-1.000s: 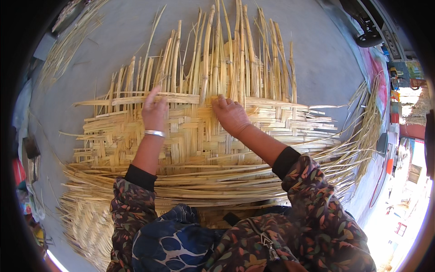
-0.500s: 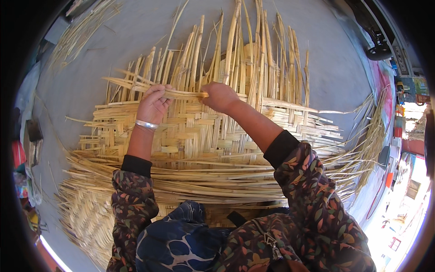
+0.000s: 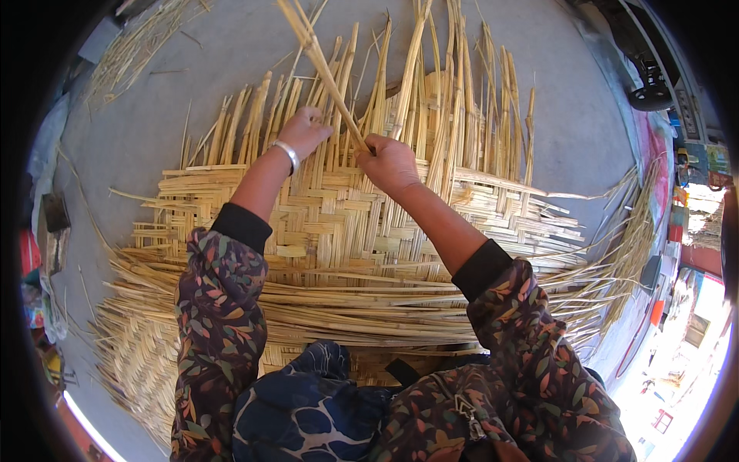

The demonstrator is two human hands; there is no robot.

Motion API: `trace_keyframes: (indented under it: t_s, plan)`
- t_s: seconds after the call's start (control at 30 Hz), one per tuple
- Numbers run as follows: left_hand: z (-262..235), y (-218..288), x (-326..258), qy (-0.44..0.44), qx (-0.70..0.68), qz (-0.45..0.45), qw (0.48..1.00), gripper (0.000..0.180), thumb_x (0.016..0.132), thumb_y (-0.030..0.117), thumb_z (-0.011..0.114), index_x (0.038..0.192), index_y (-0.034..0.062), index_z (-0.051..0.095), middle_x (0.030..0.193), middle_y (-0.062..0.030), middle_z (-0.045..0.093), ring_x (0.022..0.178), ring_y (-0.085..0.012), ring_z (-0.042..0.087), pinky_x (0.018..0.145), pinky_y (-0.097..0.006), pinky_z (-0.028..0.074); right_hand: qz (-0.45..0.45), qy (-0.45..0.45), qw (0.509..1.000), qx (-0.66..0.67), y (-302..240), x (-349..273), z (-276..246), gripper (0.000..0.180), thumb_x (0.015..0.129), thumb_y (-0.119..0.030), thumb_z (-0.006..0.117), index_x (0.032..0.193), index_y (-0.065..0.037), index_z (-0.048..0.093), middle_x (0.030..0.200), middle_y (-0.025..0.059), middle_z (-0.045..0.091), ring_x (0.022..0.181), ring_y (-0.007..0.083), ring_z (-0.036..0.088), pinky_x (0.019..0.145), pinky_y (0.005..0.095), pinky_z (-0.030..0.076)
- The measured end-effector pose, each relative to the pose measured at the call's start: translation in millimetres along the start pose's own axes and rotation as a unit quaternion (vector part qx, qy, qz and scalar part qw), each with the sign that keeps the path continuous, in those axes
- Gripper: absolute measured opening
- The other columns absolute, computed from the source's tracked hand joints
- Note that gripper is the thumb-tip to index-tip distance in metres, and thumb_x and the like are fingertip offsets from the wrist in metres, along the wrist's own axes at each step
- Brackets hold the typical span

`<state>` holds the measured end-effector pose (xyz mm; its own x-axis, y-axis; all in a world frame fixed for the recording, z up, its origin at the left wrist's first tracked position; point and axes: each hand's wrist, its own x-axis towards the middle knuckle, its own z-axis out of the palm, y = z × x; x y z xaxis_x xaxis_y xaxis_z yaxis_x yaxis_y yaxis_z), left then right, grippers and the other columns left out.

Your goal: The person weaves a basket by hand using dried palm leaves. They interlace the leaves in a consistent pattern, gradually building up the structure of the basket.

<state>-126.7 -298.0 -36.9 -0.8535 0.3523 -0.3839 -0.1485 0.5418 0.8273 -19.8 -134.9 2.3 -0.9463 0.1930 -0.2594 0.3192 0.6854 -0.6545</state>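
A woven mat of pale split reeds (image 3: 308, 223) lies before me, with loose reed ends standing out along its far edge. My right hand (image 3: 391, 165) is closed around the near end of a reed strip (image 3: 327, 77), above the mat's far part. That strip slants up and to the left, past the top of the view. To its left, my left hand (image 3: 304, 131) hovers over the upright reed ends (image 3: 254, 115). Its fingers are loosely curled and apart from the thumb, with nothing visible in them. A silver bangle (image 3: 288, 156) circles my left wrist.
A bundle of long loose reeds (image 3: 369, 312) lies across the mat close to me. More woven mat (image 3: 138, 350) spreads at the near left. Thin stalks lie on the grey floor (image 3: 223, 38) at the far left (image 3: 146, 50) and on the right (image 3: 627, 231).
The reed strip has swung from lying crosswise between both hands to slanting away from me. My left hand has let go of it and moved right and farther away; my right hand still grips it.
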Motion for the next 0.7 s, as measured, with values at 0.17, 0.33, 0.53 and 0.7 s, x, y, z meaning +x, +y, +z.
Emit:
trace_keyframes:
  t_s: [0.17,0.33,0.53,0.7]
  plan:
    - [-5.7,23.6,7.7,-0.088,0.074,-0.093,0.989,0.043,0.076,0.029,0.073,0.107,0.0041,0.057,0.084,-0.0069,0.063,0.071,-0.0139,0.062,0.057,-0.025,0.048,-0.012,0.030,0.998,0.051,7.6,-1.7,2.2,0.019,0.079,-0.024,0.062,0.085,-0.006,0.062,0.073,0.0152,0.062,0.066,0.0275,0.060,0.063,0.0378,0.048]
    - [6.4,18.3,6.1,-0.094,0.045,-0.031,0.994,0.038,0.070,0.029,0.078,0.093,0.0023,0.063,0.076,-0.0065,0.064,0.069,-0.0144,0.061,0.061,-0.028,0.048,-0.010,0.035,0.996,0.084,9.0,-6.1,1.4,0.019,0.080,-0.022,0.062,0.084,-0.003,0.061,0.071,0.0145,0.062,0.063,0.0259,0.058,0.061,0.0366,0.048]
    - [16.6,16.1,4.3,-0.032,0.133,0.025,0.990,0.040,0.067,0.022,0.078,0.096,-0.0010,0.063,0.086,-0.0122,0.065,0.079,-0.0201,0.061,0.076,-0.032,0.048,-0.009,0.039,0.994,0.106,11.8,-8.1,-0.2,0.019,0.080,-0.022,0.062,0.081,-0.003,0.059,0.071,0.0145,0.061,0.063,0.0272,0.058,0.061,0.0377,0.048]
    - [23.0,17.4,2.7,-0.011,0.151,0.016,0.988,0.049,0.063,0.021,0.079,0.100,-0.0053,0.061,0.093,-0.0160,0.065,0.085,-0.0223,0.061,0.079,-0.033,0.047,0.008,0.035,0.989,0.141,17.4,-5.2,7.7,0.018,0.082,-0.019,0.062,0.083,-0.001,0.059,0.065,0.0068,0.059,0.054,0.0128,0.053,0.053,0.0292,0.045]
